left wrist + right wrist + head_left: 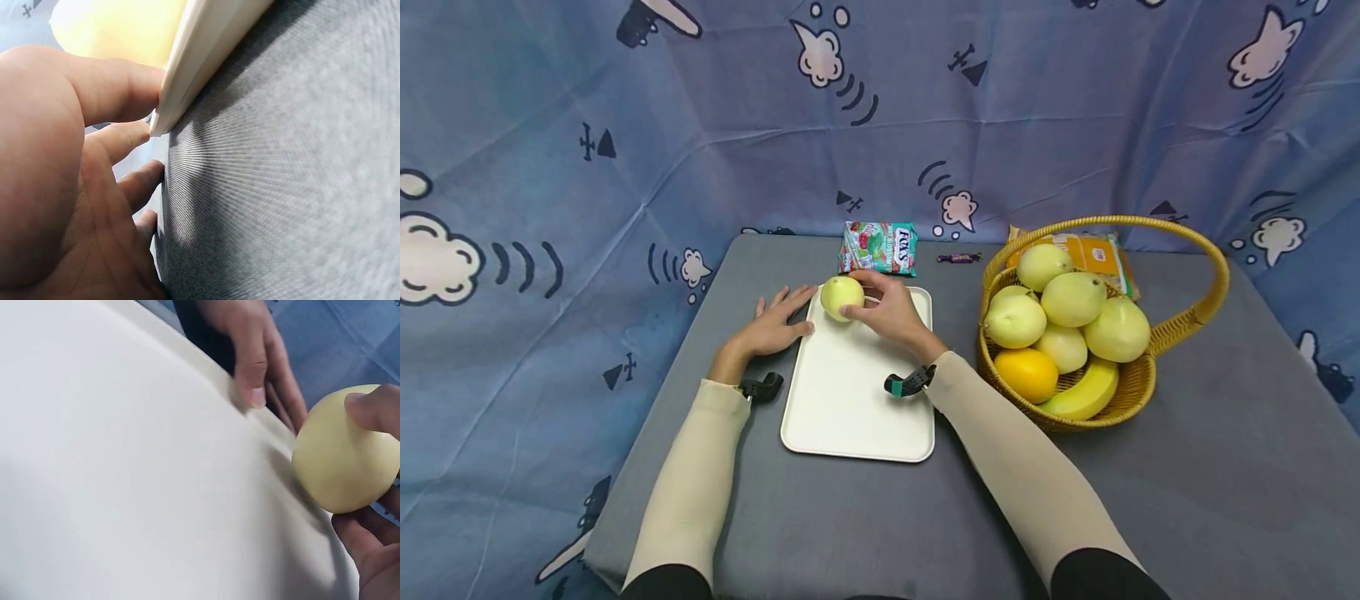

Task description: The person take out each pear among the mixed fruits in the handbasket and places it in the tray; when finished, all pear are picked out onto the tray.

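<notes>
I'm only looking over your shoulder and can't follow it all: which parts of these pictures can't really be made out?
- Head view: the small dark wrapped candy is too small to read.
- Head view: the orange packet is half hidden behind the woven yellow basket.
- Left wrist view: the left hand fills the frame, and the pale green round fruit is blurred and cut off at the top.
- Right wrist view: the right hand is cut off at the edge.

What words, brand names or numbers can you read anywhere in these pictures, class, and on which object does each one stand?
"Fox's" (my best reading; the print is small): on the teal sweet packet behind the white tray.
Small purple wrapped sweet: any print too small to read.
Orange packet behind the basket: print blurred, unreadable.
Both wrist views: no text.
</notes>
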`<action>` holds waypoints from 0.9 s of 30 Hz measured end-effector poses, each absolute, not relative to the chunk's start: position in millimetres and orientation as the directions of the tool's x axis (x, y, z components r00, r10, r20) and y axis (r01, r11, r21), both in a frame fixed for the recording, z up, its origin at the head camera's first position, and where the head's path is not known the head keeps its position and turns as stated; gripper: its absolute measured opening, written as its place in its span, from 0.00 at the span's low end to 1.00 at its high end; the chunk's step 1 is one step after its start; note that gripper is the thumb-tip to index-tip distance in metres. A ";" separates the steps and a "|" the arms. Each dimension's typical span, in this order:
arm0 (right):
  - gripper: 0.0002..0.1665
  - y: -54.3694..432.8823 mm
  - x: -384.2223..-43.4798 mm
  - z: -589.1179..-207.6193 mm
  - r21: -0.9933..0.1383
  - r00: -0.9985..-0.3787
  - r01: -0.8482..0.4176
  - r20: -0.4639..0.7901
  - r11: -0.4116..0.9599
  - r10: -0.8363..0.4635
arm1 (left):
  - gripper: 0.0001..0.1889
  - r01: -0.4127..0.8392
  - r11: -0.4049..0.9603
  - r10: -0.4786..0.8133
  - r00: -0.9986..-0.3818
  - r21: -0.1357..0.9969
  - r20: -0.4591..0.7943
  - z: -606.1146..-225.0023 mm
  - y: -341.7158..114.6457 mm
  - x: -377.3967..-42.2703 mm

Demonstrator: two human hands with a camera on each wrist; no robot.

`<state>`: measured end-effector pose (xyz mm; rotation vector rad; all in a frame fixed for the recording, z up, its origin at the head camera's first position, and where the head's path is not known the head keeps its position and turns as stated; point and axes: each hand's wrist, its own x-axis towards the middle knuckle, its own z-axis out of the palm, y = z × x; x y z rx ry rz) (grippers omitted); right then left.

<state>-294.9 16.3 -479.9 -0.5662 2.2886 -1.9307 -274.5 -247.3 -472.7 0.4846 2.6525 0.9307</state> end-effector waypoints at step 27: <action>0.43 74.3 -194.7 -412.3 -0.873 -0.847 -0.399 0.234 0.279 -0.477 | 0.40 0.204 0.746 0.393 -0.903 0.634 -0.172 -476.4 -248.3 -276.5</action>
